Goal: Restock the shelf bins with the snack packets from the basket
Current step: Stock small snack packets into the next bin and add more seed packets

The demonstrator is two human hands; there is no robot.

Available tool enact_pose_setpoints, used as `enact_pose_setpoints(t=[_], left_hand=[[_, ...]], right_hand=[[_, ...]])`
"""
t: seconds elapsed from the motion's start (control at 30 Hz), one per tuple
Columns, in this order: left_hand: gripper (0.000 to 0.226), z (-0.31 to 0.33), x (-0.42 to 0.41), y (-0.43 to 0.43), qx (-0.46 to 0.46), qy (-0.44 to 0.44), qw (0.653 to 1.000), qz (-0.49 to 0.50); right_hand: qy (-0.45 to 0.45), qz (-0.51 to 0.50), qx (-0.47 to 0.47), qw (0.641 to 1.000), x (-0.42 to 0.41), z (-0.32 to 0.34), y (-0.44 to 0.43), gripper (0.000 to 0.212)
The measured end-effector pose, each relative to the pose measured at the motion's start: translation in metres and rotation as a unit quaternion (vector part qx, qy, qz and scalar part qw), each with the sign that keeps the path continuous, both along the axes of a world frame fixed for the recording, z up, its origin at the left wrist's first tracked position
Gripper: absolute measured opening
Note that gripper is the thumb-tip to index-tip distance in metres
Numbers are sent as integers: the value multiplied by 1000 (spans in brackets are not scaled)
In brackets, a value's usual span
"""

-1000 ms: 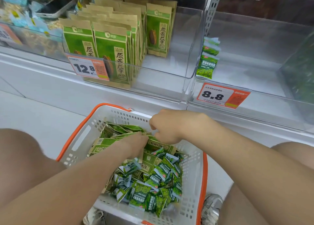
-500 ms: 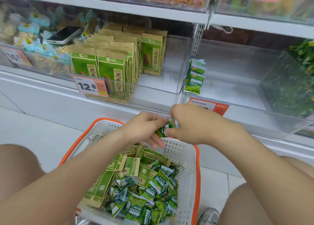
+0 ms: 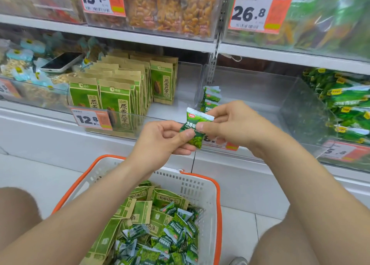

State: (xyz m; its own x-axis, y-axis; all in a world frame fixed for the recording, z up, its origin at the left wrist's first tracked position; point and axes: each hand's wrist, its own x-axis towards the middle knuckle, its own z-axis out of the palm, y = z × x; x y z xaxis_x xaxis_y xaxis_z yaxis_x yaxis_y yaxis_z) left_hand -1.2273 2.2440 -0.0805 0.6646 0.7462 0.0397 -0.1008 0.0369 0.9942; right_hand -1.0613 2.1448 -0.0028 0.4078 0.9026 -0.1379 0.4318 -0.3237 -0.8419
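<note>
A small green pea packet (image 3: 193, 124) is held upright between both hands, above the basket and in front of the shelf edge. My left hand (image 3: 163, 139) pinches its lower left side with the thumb on top. My right hand (image 3: 230, 124) pinches its right side. The white basket with an orange rim (image 3: 217, 202) sits on the floor below, filled with several small green packets (image 3: 174, 232) and brown-green seed packs (image 3: 140, 210). Behind the hands is a clear shelf bin (image 3: 260, 96) holding a few of the same small green packets (image 3: 211, 99) at its left wall.
Left of that bin, another clear bin holds rows of upright brown-green seed packs (image 3: 120, 92) behind a 12.8 price tag (image 3: 90, 119). A phone (image 3: 62, 61) lies on snacks at far left. A bin of green bags (image 3: 344, 106) stands at right. My knees flank the basket.
Both hands rose out of the basket with a small green packet and now hold it in front of the shelf. The view tilted upward, showing the upper shelf.
</note>
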Motion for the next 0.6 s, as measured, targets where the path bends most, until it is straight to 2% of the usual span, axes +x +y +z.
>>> enact_pose_setpoints(t=[0.1,0.17,0.2,0.27,0.33,0.4,0.5,0.6], left_hand=[[14,4,10,-2,19,-10,1000,-2],[18,5,15,0,100,12,994,43],[22,3,17,3,181,44,979,82],[23,-1,20,8,355,99,918,148],[24,-3,25,12,438,111,876,168],[29,-5,33,15,454,114,868,169],[36,-5,42,20,458,133,865,157],[36,-3,48,25,461,160,859,155]], right_hand=[[8,21,-13,1000,7,0,4,17],[7,1,2,1000,19,1,11,13],[5,-23,17,1000,26,2,16,12],[-13,-86,50,995,46,1,27,13],[-61,-149,63,985,67,-8,41,20],[-98,-165,38,981,82,-20,55,29],[-81,-138,-37,986,95,-35,77,42],[-55,-121,-89,987,100,-45,97,41]])
